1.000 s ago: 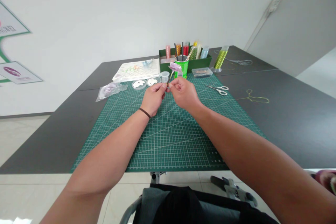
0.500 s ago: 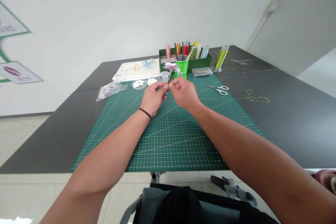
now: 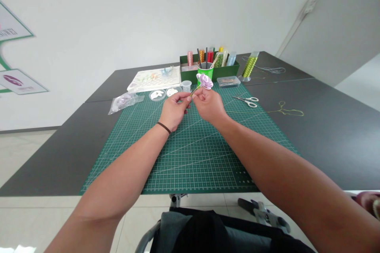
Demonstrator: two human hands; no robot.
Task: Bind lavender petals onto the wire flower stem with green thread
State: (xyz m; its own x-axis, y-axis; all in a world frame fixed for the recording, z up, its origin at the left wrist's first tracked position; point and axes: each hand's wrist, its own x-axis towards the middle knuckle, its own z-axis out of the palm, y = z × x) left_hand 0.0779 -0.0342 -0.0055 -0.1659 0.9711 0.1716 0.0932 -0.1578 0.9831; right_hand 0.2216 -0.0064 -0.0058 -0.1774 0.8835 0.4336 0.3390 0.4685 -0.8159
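Observation:
A lilac artificial flower (image 3: 204,81) on a thin green stem (image 3: 194,90) is held between my two hands, its bloom leaning right over the right hand's knuckles. My left hand (image 3: 174,110), with a dark band at the wrist, pinches the stem from the left. Close beside it, my right hand (image 3: 209,106) has its thumb and fingertips closed on the same stem. Both hands are above the green cutting mat (image 3: 202,154). The lower end of the stem is hidden by the fingers.
Scissors (image 3: 247,101) lie to the right, near a loop of thin yellow-green cord (image 3: 285,109). Behind the hands stand a green can (image 3: 209,72) of sticks, a clear case (image 3: 228,82) and a green box (image 3: 228,72) of coloured tubes. Shallow dishes (image 3: 157,95) and a plastic bag (image 3: 123,102) sit left.
The flower has tipped to the right and turned, so its petals now face me more. Both hands have stayed nearly in place, still pinching the stem.

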